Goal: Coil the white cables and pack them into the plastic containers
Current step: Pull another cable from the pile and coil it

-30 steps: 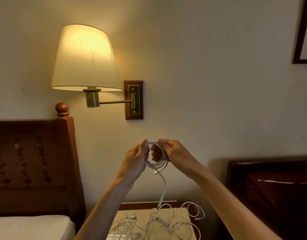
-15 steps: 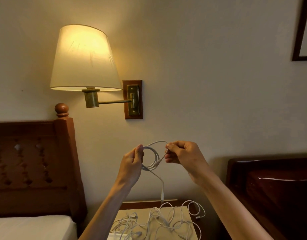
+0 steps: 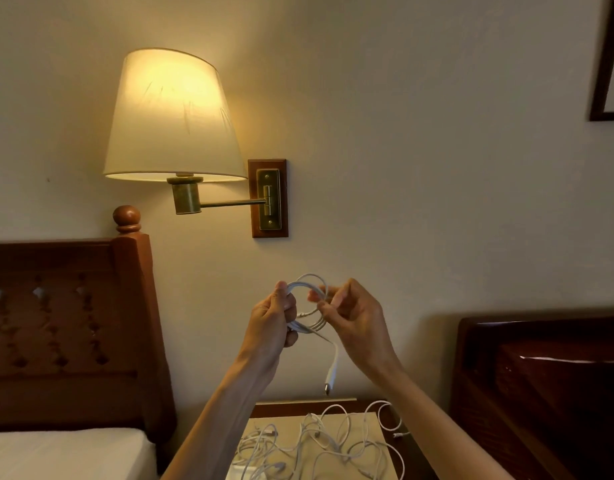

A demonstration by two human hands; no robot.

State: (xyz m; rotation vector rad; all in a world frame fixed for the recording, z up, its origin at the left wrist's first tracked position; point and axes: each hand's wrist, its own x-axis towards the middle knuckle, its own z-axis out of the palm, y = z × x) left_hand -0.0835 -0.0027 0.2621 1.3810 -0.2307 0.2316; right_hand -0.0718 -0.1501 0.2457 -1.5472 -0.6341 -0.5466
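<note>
Room: lit wall lamp (image 3: pixel 173 116), nightstand (image 3: pixel 367 407) w/ loose cables (image 3: pixel 319 441).
Cable (image 3: pixel 307 308): white, several small loops, plug end hung down.
L hand (image 3: pixel 274 318): gripped coil.
R hand (image 3: pixel 354 318): pinched coil's other side.

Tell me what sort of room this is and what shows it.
Probably a bedroom, perhaps in a hotel: a carved wooden headboard with a white mattress, a lit wall lamp beside it, and a nightstand strewn with loose white cables.

Coiled cable (image 3: pixel 307 306) between left hand (image 3: pixel 272 318) and right hand (image 3: pixel 355 320), above loose cables (image 3: pixel 319 441) on nightstand (image 3: pixel 374 408).
</note>
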